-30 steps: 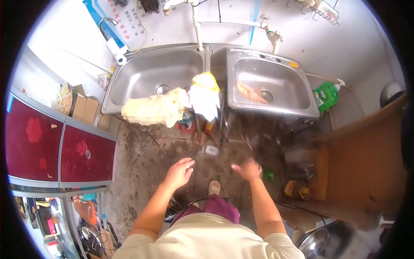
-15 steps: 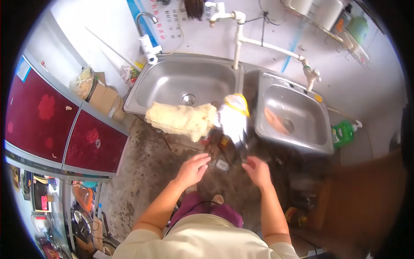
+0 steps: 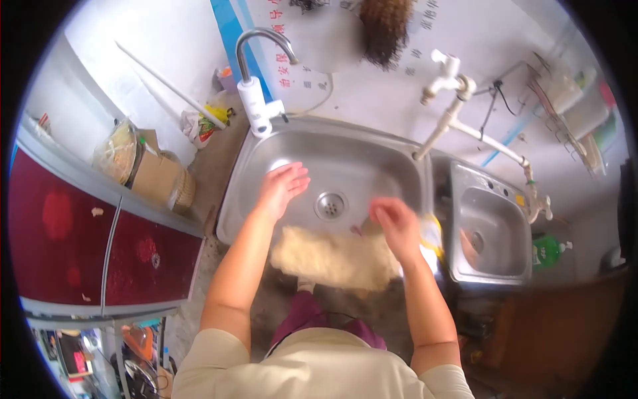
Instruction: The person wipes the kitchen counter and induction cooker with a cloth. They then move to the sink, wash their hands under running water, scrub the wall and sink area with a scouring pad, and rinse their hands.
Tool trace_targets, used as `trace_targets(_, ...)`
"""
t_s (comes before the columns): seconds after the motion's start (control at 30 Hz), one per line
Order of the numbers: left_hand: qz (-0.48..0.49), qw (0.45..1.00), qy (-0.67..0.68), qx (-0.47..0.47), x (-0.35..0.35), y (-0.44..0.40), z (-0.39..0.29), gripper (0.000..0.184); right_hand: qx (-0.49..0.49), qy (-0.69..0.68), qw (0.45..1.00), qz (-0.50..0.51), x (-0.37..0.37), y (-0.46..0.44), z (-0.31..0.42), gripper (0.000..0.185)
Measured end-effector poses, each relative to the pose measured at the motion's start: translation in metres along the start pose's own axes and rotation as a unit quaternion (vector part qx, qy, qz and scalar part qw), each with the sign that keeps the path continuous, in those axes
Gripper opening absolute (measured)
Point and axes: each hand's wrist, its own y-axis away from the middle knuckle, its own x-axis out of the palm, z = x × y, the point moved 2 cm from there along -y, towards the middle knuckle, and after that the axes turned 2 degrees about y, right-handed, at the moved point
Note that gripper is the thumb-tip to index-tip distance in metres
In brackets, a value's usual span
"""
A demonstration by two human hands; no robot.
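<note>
With the drain as the clock's centre, the pale yellow cloth (image 3: 332, 259) lies at six, blurred, hiding the large sink's near edge. The right hand (image 3: 397, 229), toward four, is just beyond the cloth's right end, its fingers curled and blurred; whether they hold anything, I cannot tell. The left hand (image 3: 284, 188), near ten, is over the basin with fingers extended and side by side, and no object shows in it. The hands are well apart, and the drain (image 3: 330, 206) shows between them.

The large sink (image 3: 362, 156) gives open steel from the drain to its back rim at twelve. Its left rim runs beside the left forearm; its right rim is near the right hand. At eleven stands the white faucet (image 3: 256, 106), at one the pipe tap (image 3: 446, 86); at three, the smaller sink (image 3: 492, 211).
</note>
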Motion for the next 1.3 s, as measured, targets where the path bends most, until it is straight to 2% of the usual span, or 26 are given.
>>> trace_targets(0.03,-0.002,0.999,0.031,-0.017,-0.007,-0.028,-0.006,0.042,0.056,-0.021,0.998,0.005,0.016,-0.013,0.005,0.014)
trace_targets(0.13,-0.045,0.988,0.123,-0.077,-0.019,-0.092,-0.015,0.041,0.142,-0.043,0.989,-0.011,0.051,-0.051,0.003,0.015)
trace_targets(0.23,-0.064,0.982,0.163,-0.069,-0.016,-0.129,-0.029,0.037,0.143,-0.042,0.989,-0.014,0.072,-0.069,0.0,0.016)
trace_targets(0.33,-0.025,0.997,0.066,-0.033,-0.023,-0.154,-0.037,0.03,0.179,-0.03,0.983,-0.017,0.081,-0.082,-0.005,0.016)
trace_targets(0.43,-0.011,0.999,-0.002,-0.043,-0.033,-0.163,-0.033,0.023,0.204,-0.035,0.978,-0.032,0.087,-0.092,-0.013,0.015)
trace_targets(0.57,-0.053,0.987,-0.153,0.018,-0.038,-0.17,-0.02,0.02,0.213,-0.064,0.974,-0.041,0.096,-0.101,-0.021,0.014)
trace_targets(0.77,-0.058,0.974,-0.211,0.051,-0.047,-0.183,-0.01,0.02,0.213,-0.112,0.971,0.003,0.105,-0.111,-0.043,0.014)
trace_targets(0.87,-0.068,0.976,-0.206,0.033,-0.044,-0.179,-0.01,0.021,0.239,-0.123,0.963,-0.01,0.113,-0.116,-0.032,0.014)
trace_targets(1.0,-0.066,0.988,-0.02,-0.141,-0.039,-0.154,0.006,0.031,0.257,-0.219,0.941,-0.031,0.124,-0.126,-0.042,0.016)
trace_targets(1.07,0.044,0.976,0.067,-0.202,-0.033,-0.137,0.02,0.037,0.246,-0.309,0.918,-0.03,0.134,-0.132,-0.044,0.019)
trace_targets(1.1,0.146,0.932,0.216,-0.251,-0.036,-0.139,0.044,0.038,0.264,-0.388,0.882,-0.035,0.14,-0.135,-0.049,0.019)
trace_targets(1.13,0.246,0.854,0.354,-0.29,-0.045,-0.153,0.081,0.039,0.278,-0.464,0.84,-0.039,0.147,-0.141,-0.054,0.019)
trace_targets(1.17,0.26,0.829,0.4,-0.292,-0.038,-0.15,0.081,0.04,0.289,-0.537,0.791,-0.042,0.153,-0.146,-0.056,0.019)
trace_targets(1.2,0.274,0.8,0.445,-0.295,-0.032,-0.147,0.082,0.04,0.261,-0.543,0.798,-0.037,0.157,-0.151,-0.055,0.018)
trace_targets(1.27,0.138,0.889,0.37,-0.233,0.016,-0.111,0.04,0.041,0.203,-0.554,0.807,-0.027,0.161,-0.157,-0.051,0.018)
trace_targets(1.3,0.083,0.926,0.325,-0.176,0.01,-0.126,0.065,0.042,0.166,-0.503,0.848,-0.033,0.16,-0.163,-0.062,0.024)
